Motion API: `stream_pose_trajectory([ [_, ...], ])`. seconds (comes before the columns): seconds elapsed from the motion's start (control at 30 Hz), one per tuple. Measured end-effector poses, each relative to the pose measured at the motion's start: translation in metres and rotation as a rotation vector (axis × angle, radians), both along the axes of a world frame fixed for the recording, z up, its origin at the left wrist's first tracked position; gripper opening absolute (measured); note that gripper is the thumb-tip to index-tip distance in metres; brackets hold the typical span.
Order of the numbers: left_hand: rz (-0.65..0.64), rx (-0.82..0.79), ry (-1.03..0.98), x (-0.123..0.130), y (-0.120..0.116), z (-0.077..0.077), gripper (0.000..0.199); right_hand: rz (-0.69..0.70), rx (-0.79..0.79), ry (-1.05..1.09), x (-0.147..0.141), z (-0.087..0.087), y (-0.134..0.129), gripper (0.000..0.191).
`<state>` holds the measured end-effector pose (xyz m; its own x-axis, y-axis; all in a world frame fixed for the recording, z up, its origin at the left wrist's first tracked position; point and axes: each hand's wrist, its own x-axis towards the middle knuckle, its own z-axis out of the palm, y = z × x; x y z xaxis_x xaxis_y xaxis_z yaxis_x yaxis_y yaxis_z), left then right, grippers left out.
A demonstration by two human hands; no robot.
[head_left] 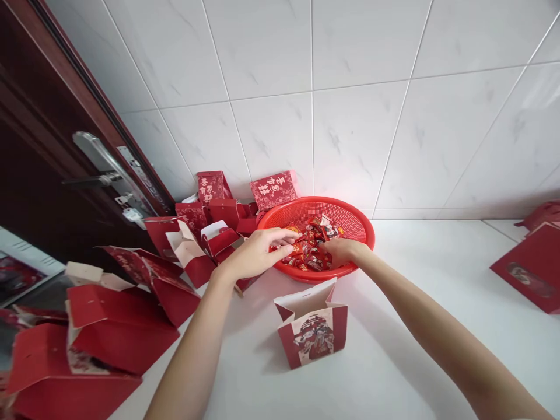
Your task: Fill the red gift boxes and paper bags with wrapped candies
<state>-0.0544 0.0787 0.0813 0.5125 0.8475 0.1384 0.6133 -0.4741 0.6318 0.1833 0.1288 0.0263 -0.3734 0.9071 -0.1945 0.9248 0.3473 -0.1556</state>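
A red plastic basket (361,219) holds a heap of small red wrapped candies (308,248). My left hand (266,248) hovers at the basket's left side, its fingers apart and nothing visible in them. My right hand (341,251) reaches into the basket from the right; its fingertips are down among the candies and hidden. In front of the basket stands a red paper gift box (312,335), open at the top, with a printed picture on its front. Neither hand touches the box.
Several red gift boxes (118,326) crowd the left side of the white table (406,350). Another red box with a window (531,268) stands at the right edge. A tiled wall (350,116) rises behind, and a dark door with a handle (100,169) is at left.
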Motion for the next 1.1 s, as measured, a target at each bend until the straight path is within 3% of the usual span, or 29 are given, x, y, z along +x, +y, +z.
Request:
stream_pose_trajectory([
  [0.1, -0.031, -0.092, 0.253, 0.016, 0.025, -0.008, 0.042, 0.024, -0.074, -0.058, -0.002, 0.005, -0.004, 0.029],
  [0.23, -0.158, -0.190, 0.670, 0.038, 0.049, -0.013, 0.049, -0.024, -0.037, -0.074, -0.001, 0.007, -0.009, 0.030],
  [0.37, -0.168, -0.230, 0.885, 0.058, 0.060, -0.020, 0.059, -0.093, 0.029, -0.059, -0.001, 0.008, -0.005, 0.033],
  [0.47, -0.158, -0.238, 0.976, 0.073, 0.059, -0.028, 0.055, -0.112, 0.056, -0.035, -0.001, 0.010, -0.001, 0.034],
  [0.67, -0.185, -0.183, 0.932, 0.084, 0.057, -0.039, 0.042, -0.116, 0.072, 0.021, 0.002, 0.011, 0.001, 0.033],
  [0.87, -0.097, -0.191, 0.666, 0.074, 0.070, -0.047, 0.023, -0.112, 0.080, 0.091, 0.006, 0.008, 0.002, 0.032],
  [1.1, -0.039, -0.084, 0.413, 0.067, 0.078, -0.048, 0.033, -0.103, 0.073, 0.194, 0.010, 0.005, 0.007, 0.040],
])
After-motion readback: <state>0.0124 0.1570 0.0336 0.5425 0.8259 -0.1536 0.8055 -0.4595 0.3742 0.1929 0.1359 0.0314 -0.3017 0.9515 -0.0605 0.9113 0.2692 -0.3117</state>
